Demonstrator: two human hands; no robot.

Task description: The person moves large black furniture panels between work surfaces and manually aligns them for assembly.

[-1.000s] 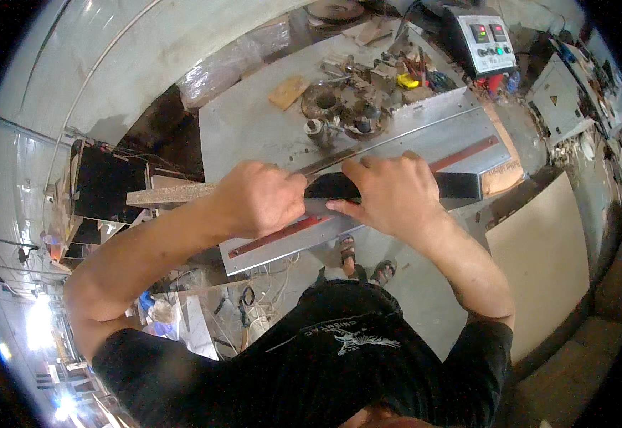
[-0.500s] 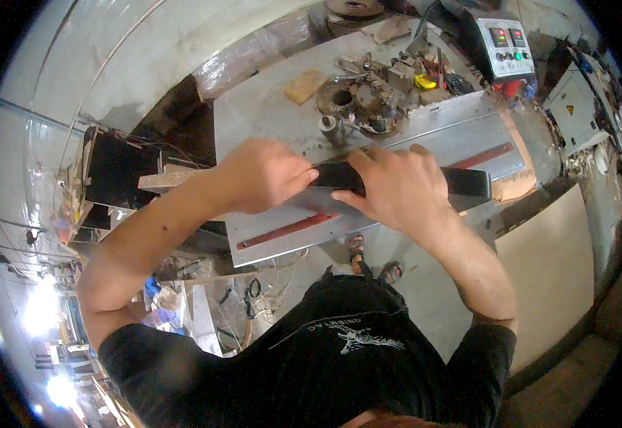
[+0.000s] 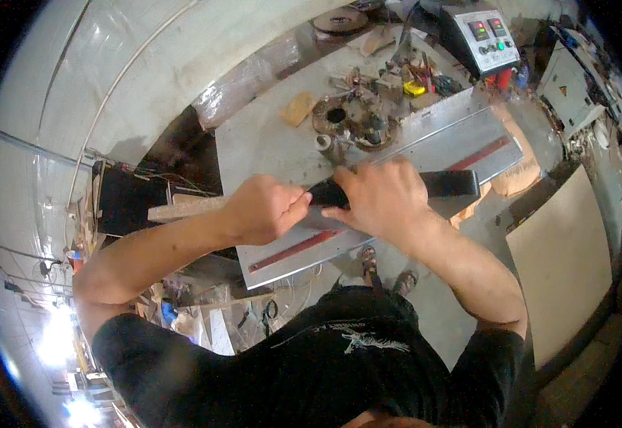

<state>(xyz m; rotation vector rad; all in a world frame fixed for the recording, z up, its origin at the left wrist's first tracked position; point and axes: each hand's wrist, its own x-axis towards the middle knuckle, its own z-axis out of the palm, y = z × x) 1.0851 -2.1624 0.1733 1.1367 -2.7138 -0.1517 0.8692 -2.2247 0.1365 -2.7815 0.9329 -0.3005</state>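
Note:
A long, narrow board with a glossy black face (image 3: 453,184) is held crosswise in front of me, above the metal bench. My right hand (image 3: 386,189) wraps over its middle, fingers on the far side and thumb on the near side. At the board's left part, my left hand (image 3: 264,207) is closed in a pinch. A thin dark strip runs from its fingertips toward the board beside my right hand; its far end is hidden.
The grey bench (image 3: 254,153) carries a greasy round metal part (image 3: 336,114), a small canister (image 3: 323,144) and a yellow tool (image 3: 414,88). Behind it stands a control box (image 3: 487,43) with lit displays. A large beige panel (image 3: 564,264) leans at right; clutter (image 3: 204,321) lies lower left.
My view has shifted, so the bench sits lower in the picture. Both hands and the board are slightly lower and farther left, with the left hand still pinched and the right still gripping.

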